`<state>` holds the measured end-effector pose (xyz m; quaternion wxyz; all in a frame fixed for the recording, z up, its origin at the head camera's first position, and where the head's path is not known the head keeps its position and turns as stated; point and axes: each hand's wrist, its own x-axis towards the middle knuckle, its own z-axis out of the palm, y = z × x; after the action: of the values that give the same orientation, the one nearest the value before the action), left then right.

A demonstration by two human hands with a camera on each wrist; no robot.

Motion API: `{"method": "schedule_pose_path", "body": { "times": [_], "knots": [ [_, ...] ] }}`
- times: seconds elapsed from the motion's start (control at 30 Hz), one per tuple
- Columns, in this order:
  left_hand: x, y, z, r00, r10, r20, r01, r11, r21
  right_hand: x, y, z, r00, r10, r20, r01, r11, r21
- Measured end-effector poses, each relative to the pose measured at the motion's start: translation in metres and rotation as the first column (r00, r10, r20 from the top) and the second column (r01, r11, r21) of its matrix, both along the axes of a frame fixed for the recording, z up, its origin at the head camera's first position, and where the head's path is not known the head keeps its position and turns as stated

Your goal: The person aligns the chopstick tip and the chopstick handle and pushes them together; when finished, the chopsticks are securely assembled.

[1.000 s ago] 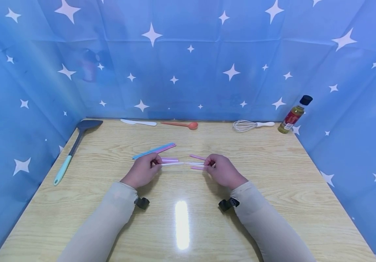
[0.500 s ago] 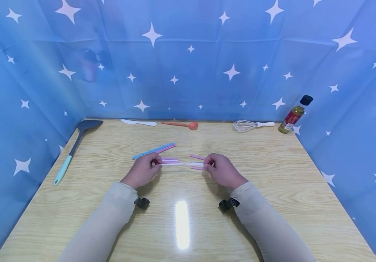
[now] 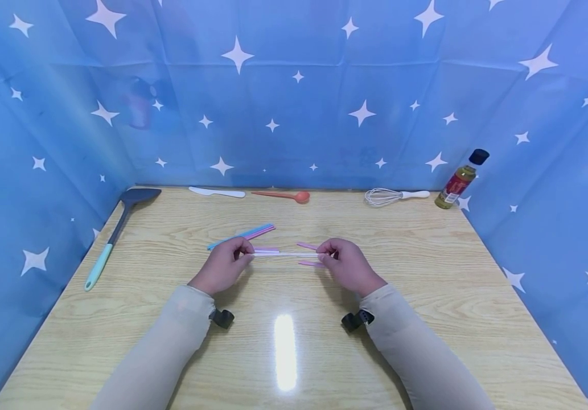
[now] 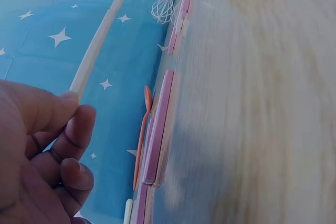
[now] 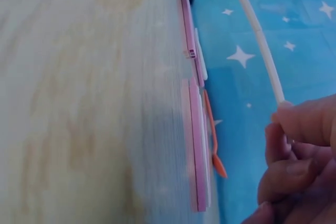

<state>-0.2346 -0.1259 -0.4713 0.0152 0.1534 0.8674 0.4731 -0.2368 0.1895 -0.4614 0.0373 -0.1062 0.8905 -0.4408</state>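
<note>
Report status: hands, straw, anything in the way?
Left hand and right hand each pinch an end of the white straw, lifted above the table. Pink straws lie underneath. Nothing blocking.

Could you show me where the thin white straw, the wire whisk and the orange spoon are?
Thin white straw (image 3: 286,254), head view, middle of its length between the two hands.
Wire whisk with white handle (image 3: 382,197), head view, on the wire loops.
Orange plastic spoon (image 3: 301,196), head view, on its bowl.
</note>
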Motion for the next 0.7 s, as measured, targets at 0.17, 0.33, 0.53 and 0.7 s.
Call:
{"method": "schedule_pose_path", "body": {
  "times": [0.17,0.33,0.53,0.7],
  "knots": [
    [0.0014,0.0008,0.0013,1.000,0.006,-0.019,-0.006,1.000,0.019,0.0018,-0.0037,0.0007,0.999,-0.028,-0.029,0.028,1.000,-0.007],
    [0.0022,0.0022,0.0022,1.000,0.003,-0.027,-0.002,0.999,0.043,0.0056,-0.0081,0.0026,0.996,-0.052,-0.069,0.050,0.998,-0.038],
    [0.0016,0.0031,0.0023,0.999,-0.002,-0.038,0.003,1.000,0.031,0.0068,-0.0097,0.0032,0.993,-0.065,-0.099,0.057,0.995,-0.077],
    [-0.0025,-0.0041,0.0015,1.000,0.019,-0.024,-0.019,1.000,0.020,0.0031,-0.0086,0.0000,0.994,-0.079,-0.075,0.071,0.992,-0.103]
  ]
}}
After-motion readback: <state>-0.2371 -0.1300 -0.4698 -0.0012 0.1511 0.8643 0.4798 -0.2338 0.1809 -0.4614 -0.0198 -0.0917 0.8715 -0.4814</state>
